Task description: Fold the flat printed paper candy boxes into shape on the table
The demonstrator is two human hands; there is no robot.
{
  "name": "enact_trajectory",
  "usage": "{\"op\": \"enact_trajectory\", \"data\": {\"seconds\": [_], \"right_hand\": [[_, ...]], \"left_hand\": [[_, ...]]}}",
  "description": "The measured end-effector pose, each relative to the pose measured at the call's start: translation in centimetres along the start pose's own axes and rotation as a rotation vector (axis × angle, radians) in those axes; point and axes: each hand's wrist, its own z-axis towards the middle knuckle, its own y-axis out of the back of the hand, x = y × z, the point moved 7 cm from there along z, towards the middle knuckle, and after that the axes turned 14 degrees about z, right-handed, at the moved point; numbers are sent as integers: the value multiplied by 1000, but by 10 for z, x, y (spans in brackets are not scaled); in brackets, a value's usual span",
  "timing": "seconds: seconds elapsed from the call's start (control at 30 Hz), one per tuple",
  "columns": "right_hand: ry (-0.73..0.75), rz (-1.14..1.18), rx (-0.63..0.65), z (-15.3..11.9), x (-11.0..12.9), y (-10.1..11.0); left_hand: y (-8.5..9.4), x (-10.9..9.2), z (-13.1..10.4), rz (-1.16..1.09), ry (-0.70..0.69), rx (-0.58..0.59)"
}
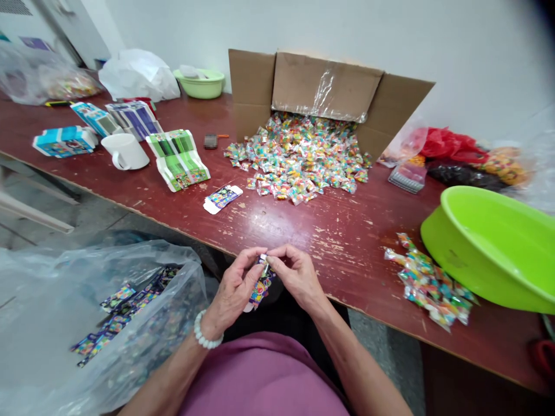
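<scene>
A small dark, colourfully printed carton (261, 286) is held at the table's front edge, above my lap. My left hand (236, 284) grips it from the left, thumb along its side. The fingertips of my right hand (299, 276) pinch its upper end, where a white flap shows. A flat printed carton (222, 198) lies on the red table beyond my hands. Many wrapped candies (303, 156) spill from an open cardboard box (327, 84) at the back.
Green cartons (178, 159), a white mug (125, 151) and blue cartons (65, 141) stand left. A green basin (489, 245) sits right beside loose candies (429, 283). A plastic bag (47, 289) with filled packs (125, 315) hangs at lower left.
</scene>
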Motion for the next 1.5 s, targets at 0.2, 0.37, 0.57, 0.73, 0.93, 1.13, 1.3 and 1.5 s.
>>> {"op": "enact_trajectory", "data": {"seconds": [0.2,0.37,0.57,0.73,0.93,1.13,1.3,1.5], "right_hand": [[4,-103,-15,6,5,0],[204,-236,8,0,25,-6],[-18,-125,122,6,3,-7],[36,-225,132,-1,15,-11],[56,-301,173,-9,13,-10],[121,-369,228,-19,16,-10],[169,-424,279,-39,16,-20],[87,-357,194,-36,-2,-13]], "left_hand": [[-1,6,2,-76,80,-10],[-1,4,2,-200,118,27],[-22,11,-6,-561,403,258],[-19,11,-7,-485,354,136],[-26,13,-20,-661,448,202],[-27,12,-21,-695,483,254],[-18,9,-15,-630,496,191],[-21,9,-10,-574,466,148]]}}
